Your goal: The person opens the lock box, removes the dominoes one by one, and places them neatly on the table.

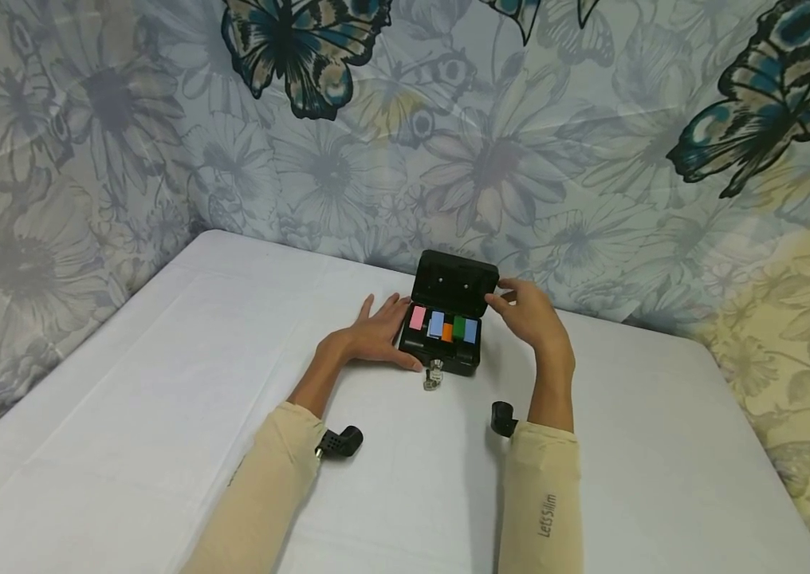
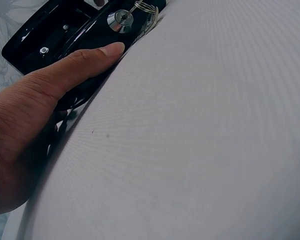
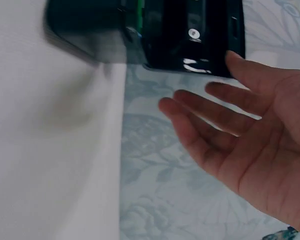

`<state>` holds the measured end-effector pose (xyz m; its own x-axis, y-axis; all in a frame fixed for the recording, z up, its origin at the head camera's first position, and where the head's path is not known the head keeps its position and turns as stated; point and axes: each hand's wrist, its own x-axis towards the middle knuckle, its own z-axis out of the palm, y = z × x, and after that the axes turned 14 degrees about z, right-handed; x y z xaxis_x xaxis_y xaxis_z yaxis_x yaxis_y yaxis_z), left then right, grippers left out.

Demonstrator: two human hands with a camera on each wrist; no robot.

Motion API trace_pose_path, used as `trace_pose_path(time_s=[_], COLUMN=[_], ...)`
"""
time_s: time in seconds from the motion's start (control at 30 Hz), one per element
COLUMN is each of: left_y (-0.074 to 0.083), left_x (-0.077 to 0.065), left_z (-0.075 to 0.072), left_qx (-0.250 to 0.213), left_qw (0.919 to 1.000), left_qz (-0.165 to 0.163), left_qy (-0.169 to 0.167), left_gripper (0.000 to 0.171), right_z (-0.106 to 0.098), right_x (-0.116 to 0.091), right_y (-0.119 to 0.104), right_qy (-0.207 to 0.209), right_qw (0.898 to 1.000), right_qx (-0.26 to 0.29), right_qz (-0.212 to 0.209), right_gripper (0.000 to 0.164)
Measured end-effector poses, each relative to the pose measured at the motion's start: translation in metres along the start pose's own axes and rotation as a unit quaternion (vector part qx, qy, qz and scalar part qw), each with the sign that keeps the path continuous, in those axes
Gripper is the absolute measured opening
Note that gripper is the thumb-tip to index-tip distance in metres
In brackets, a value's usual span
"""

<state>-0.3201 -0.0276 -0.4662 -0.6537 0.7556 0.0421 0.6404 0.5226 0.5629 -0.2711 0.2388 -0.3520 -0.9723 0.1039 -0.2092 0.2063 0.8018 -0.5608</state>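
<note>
A small black cash box stands with its lid raised. Inside lie a pink block, light blue blocks, an orange block and a green block. Keys on a ring hang from the front lock. My left hand rests against the box's left side, fingers spread, its thumb stretched along the front below the lock. At the lid's right edge, my right hand touches the corner with its thumb; the other fingers are loosely bent and apart from the lid.
The box stands on a white-covered table, near its back edge. Behind hangs a cloth printed with flowers and butterflies. Both forearms wear beige sleeves, each with a small black camera at the wrist.
</note>
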Motion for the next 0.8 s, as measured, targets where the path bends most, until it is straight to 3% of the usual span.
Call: trace_pose_path(time_s=[0.37, 0.8], left_y=[0.006, 0.009], left_x=[-0.002, -0.003], left_z=[-0.004, -0.006], left_qx=[0.006, 0.008], left_qw=[1.0000, 1.0000], left_qz=[-0.004, -0.003], left_qy=[-0.006, -0.003], left_gripper=[0.128, 0.128], right_z=[-0.021, -0.026], right_x=[-0.015, -0.021], right_y=[0.003, 0.000], right_qy=[-0.011, -0.005], right_qw=[0.999, 0.999], right_qx=[-0.034, -0.050], right_qz=[0.001, -0.014], right_gripper=[0.057, 0.054])
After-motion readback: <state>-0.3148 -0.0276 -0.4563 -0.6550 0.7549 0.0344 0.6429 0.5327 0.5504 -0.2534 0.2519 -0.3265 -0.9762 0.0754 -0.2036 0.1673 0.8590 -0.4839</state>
